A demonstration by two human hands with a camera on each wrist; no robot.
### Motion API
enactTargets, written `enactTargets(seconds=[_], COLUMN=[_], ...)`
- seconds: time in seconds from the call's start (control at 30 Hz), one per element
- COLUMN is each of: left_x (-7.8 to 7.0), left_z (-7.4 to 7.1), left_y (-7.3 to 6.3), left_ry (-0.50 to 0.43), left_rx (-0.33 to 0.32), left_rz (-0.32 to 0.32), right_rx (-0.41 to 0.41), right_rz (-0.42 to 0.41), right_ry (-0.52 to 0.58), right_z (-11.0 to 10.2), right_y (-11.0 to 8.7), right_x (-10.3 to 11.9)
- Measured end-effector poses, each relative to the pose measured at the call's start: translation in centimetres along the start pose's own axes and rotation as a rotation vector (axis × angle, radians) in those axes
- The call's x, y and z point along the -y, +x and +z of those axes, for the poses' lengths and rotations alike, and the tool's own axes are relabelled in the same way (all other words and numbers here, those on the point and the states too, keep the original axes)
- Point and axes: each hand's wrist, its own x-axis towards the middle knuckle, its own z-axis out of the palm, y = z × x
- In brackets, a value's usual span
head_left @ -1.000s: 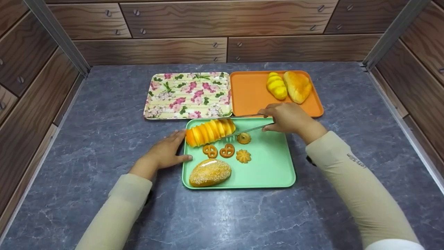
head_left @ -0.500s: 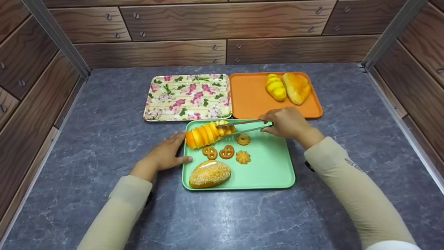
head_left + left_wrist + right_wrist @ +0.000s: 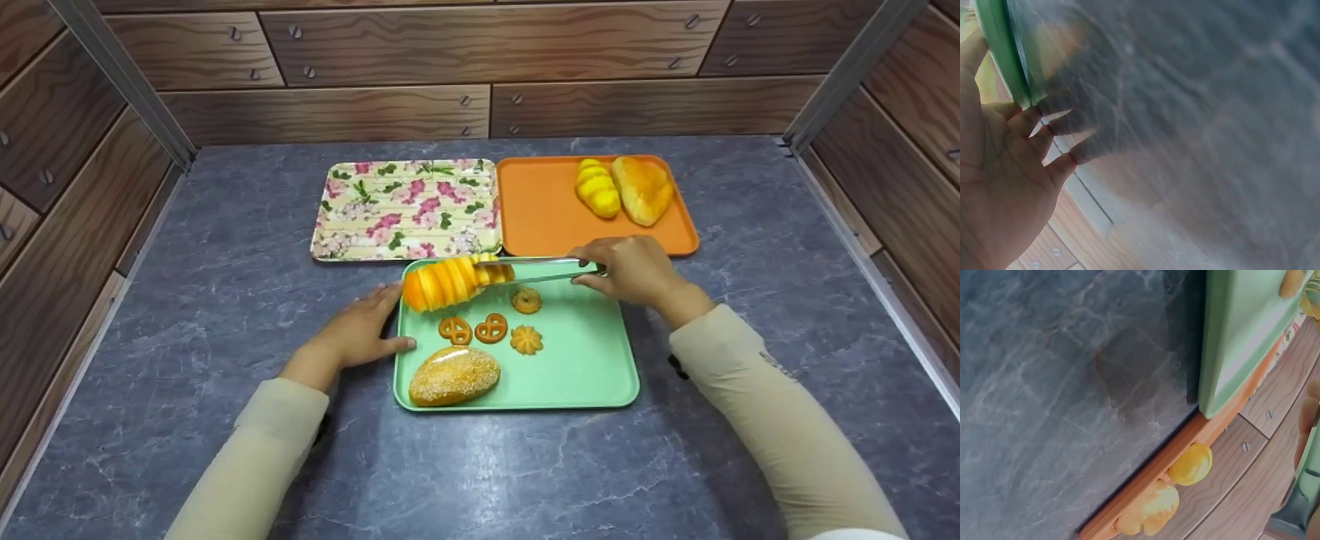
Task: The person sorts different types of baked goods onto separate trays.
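My right hand (image 3: 634, 270) grips the handle end of metal tongs (image 3: 536, 261), whose arms lie on both sides of the right end of a ridged yellow-orange bread (image 3: 442, 286). That bread is slightly tilted at the back left of the green tray (image 3: 581, 367). At the tray's left edge my left hand (image 3: 356, 326) lies with its fingers extended, thumb on the rim. Its fingertips meet the green edge in the left wrist view. The right wrist view catches only part of the tongs (image 3: 1294, 512) and a few fingers at its right border.
On the green tray also lie two small pretzels (image 3: 491, 328), a flower-shaped cookie (image 3: 526, 340), a ring-shaped cookie (image 3: 526, 301) and a sugared bun (image 3: 454, 375). Behind stand a floral tray (image 3: 409, 210) and an orange tray (image 3: 536, 202) bearing a yellow croissant (image 3: 598, 189) and a golden bread (image 3: 643, 191).
The tongs have closed in on the bread's right end, and the bread has tilted and shifted slightly up and right. My right hand moved slightly down, then right; the left hand stayed put.
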Motion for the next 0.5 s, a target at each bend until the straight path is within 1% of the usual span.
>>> enactTargets(seconds=[0.33, 0.5], left_x=[0.0, 0.0], left_z=[-0.1, 0.0], left_y=[0.0, 0.0], left_ry=[-0.008, -0.008], left_rx=[-0.004, -0.004], left_rz=[0.0, -0.01], right_rx=[-0.068, -0.067], right_rz=[0.094, 0.177], right_ry=[0.023, 0.011], right_z=[-2.7, -3.9], right_y=[-0.9, -1.6], right_x=[-1.7, -2.7])
